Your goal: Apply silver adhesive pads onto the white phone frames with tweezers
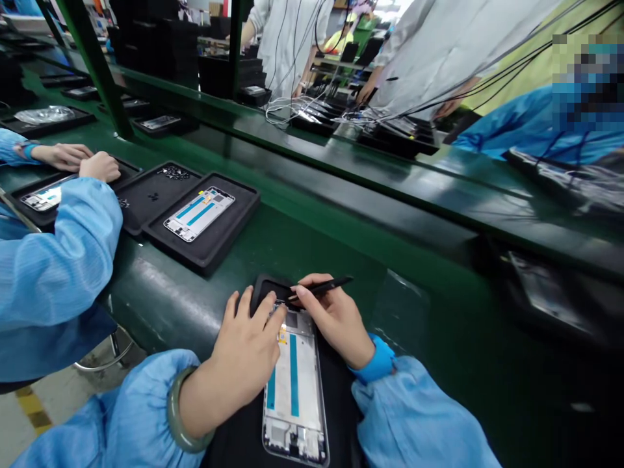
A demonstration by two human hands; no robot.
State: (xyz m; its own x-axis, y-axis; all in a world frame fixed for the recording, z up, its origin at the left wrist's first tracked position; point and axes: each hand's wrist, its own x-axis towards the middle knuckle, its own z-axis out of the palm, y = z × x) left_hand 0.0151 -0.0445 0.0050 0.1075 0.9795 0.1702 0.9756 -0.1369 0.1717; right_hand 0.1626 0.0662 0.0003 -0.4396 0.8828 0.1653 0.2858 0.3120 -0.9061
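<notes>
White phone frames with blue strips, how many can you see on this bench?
2: one white phone frame under the person's left hand, another in the black tray ahead-left. A third may lie in the co-worker's tray, too hidden to tell.

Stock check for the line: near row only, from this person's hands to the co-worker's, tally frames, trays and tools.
Phone frames: 3 (one under the left hand, one in a tray, one by the co-worker's hands)
Black trays: 4 ()
Black pick: 1, in the right hand
Total: 8
</notes>
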